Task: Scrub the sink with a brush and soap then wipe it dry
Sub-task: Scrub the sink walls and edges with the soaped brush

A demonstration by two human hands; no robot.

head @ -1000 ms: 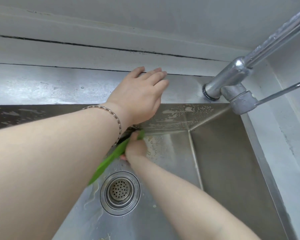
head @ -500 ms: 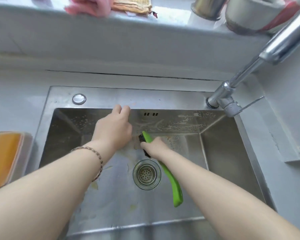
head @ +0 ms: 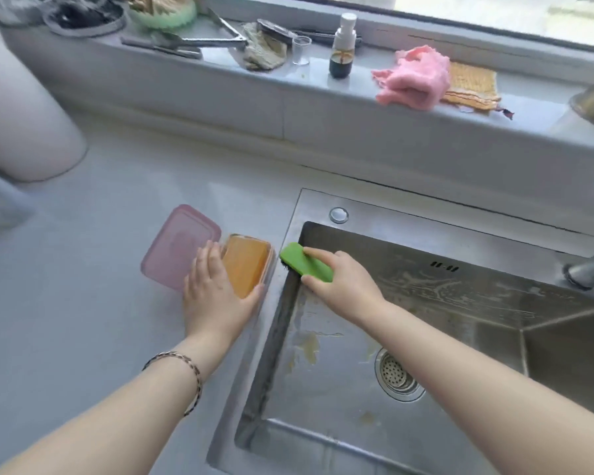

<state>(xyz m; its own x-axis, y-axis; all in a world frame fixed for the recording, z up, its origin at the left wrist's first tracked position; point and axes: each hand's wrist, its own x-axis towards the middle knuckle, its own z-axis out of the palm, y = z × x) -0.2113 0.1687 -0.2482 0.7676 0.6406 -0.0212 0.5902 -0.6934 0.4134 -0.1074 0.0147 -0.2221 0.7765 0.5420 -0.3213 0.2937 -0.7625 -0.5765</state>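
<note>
Sink (head: 309,207): brushed stainless steel, satin, wet and streaked with film; drain strainer (head: 396,373) of perforated metal. Brush (head: 306,264) in my right hand (head: 343,286) — glossy green plastic back, dark bristles. Soap box lid (head: 175,248): translucent pink plastic, smooth; soap bar (head: 246,265) orange, matt. Countertop (head: 100,269) smooth, pale, faintly glossy. Pink cloth (head: 414,80) fluffy; yellow cloth (head: 472,84) coarse-woven. Bracelet (head: 192,368) on my left wrist — braided strands.

The left hand (head: 216,296) is lying palm-down with fingers straight and thumb spread, forearm extending forward, while the right hand (head: 343,284) is angling forward-left, its fingers and thumb curling around the brush (head: 306,264).
</note>
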